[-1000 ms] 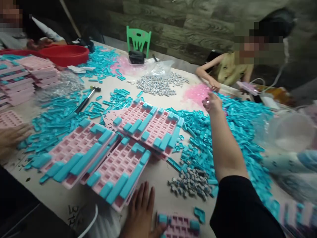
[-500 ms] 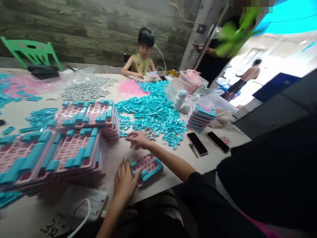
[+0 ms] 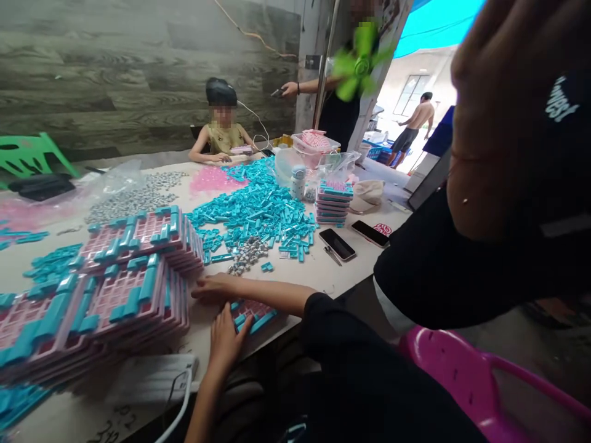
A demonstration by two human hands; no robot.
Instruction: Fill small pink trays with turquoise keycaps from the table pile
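Note:
My left hand (image 3: 226, 335) rests on the left end of a pink grid tray with teal pieces (image 3: 261, 320), near the table's front edge; its fingers are spread. My right hand (image 3: 212, 288) reaches across behind that tray, close to the tall stacks of similar pink and teal trays (image 3: 129, 289). Its fingers point left, and whether they hold anything is too blurred to tell. Beyond it lie a small heap of grey pieces (image 3: 248, 253) and a large spread of teal pieces (image 3: 263, 206).
Two phones (image 3: 338, 244) lie right of the teal pieces, near a shorter tray stack (image 3: 332, 203) and a bottle (image 3: 298, 183). Another person stands close at the right, an arm (image 3: 489, 135) raised. A person sits across the table. A white power strip (image 3: 157, 376) lies front left.
The view has swung right. My right hand has moved left, nearer the tray stacks, while my left hand stays on the small tray. The nearby person's arm has come into view.

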